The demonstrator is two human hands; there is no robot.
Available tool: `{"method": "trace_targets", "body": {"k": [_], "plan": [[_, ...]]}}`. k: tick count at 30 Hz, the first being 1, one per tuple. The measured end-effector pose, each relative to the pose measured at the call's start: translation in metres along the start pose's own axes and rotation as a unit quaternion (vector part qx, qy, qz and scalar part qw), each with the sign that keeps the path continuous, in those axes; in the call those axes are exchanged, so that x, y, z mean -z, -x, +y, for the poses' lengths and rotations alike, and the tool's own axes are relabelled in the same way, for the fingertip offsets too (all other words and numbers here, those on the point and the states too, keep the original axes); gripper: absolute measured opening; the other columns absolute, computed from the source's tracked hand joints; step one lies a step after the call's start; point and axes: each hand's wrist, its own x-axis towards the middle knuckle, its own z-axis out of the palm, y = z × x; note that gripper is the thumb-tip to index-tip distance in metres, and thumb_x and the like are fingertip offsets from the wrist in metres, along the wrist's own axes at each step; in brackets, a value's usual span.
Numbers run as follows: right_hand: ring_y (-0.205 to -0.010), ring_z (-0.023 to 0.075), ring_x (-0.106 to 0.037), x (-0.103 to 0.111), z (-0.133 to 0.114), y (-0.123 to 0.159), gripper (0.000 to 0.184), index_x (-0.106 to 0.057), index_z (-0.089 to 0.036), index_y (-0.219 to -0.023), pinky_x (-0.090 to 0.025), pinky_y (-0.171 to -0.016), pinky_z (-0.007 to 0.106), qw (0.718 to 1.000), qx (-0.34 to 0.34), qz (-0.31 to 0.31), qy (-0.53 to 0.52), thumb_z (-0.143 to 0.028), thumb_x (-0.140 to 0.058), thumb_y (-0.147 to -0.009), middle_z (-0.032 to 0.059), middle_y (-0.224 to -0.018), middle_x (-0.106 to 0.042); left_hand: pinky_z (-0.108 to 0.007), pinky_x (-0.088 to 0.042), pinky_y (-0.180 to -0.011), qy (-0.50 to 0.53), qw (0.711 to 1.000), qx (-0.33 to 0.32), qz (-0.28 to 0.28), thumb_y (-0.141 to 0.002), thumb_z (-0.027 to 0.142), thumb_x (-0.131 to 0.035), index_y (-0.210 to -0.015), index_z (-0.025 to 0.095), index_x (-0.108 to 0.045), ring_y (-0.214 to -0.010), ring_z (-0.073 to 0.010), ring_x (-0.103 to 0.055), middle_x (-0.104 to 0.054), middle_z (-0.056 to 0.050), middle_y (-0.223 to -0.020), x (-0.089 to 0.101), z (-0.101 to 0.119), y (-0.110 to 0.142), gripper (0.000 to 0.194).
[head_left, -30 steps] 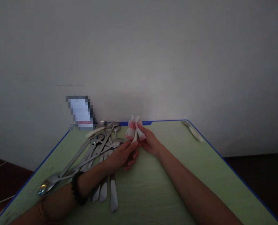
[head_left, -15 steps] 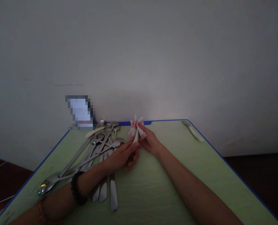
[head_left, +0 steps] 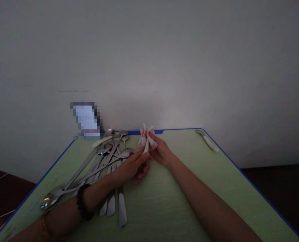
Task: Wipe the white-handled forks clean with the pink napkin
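Observation:
My left hand (head_left: 137, 165) is closed on the white handle (head_left: 146, 147) of a piece of cutlery held above the table. The far end of that utensil is hidden in a pink-and-white cloth (head_left: 142, 142), so its kind does not show. My right hand (head_left: 160, 150) pinches the cloth around it, thumb on top, with the cloth bunched up on both sides. Beside and beneath my left forearm lies a pile of metal spoons (head_left: 126, 153) and other cutlery, crossing one another. Some handles, such as a broad metal one (head_left: 122, 210), point towards me.
A fork with a white handle (head_left: 210, 143) lies alone at the table's far right corner. A blurred-out device with a lit screen (head_left: 86, 119) leans at the back left. The green table (head_left: 189, 161) has a blue edge and meets a grey wall (head_left: 179, 67).
The top edge of the cloth has shifted very slightly to the left. Both hands keep nearly the same place and the same hold.

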Motion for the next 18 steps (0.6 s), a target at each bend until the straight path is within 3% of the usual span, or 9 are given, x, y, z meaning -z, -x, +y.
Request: {"method": "trace_targets", "body": {"k": [7,13,18], "plan": [[-0.051,0.0129,-0.058,0.0,-0.0003,0.0001,0.021,-0.06,-0.015,-0.092,-0.034,-0.035,0.019,1.0,-0.017,0.003,0.0,-0.034,-0.053,-0.085,0.0007,-0.062,-0.063,-0.013,-0.029,-0.029,-0.001,1.0,-0.004,-0.003,-0.081,0.059,-0.048,-0.091,0.02,-0.044,-0.037,-0.0038,-0.037,-0.044,0.008,-0.058,0.0005,-0.0017,-0.0007,0.04],[-0.05,0.0108,-0.057,-0.0023,-0.0019,0.0005,0.021,-0.063,-0.014,-0.088,-0.045,-0.045,0.019,0.999,-0.013,0.023,-0.021,-0.031,-0.05,-0.088,0.0005,-0.061,-0.064,-0.013,-0.029,-0.028,-0.002,1.0,-0.007,0.0,-0.082,0.057,-0.048,-0.091,0.02,-0.044,-0.037,-0.0041,-0.037,-0.044,0.008,-0.058,0.0014,-0.0023,-0.0013,0.039],[-0.066,0.0091,-0.061,-0.0033,-0.0036,0.0006,0.016,-0.063,-0.016,-0.095,-0.053,-0.056,0.019,0.994,0.0,0.027,-0.104,-0.025,-0.05,-0.089,-0.0005,-0.086,-0.069,-0.014,-0.03,-0.029,-0.005,1.0,0.001,-0.012,-0.081,0.058,-0.048,-0.087,0.018,-0.046,-0.037,-0.0045,-0.037,-0.044,0.008,-0.057,0.003,-0.0042,-0.001,0.041]]}}
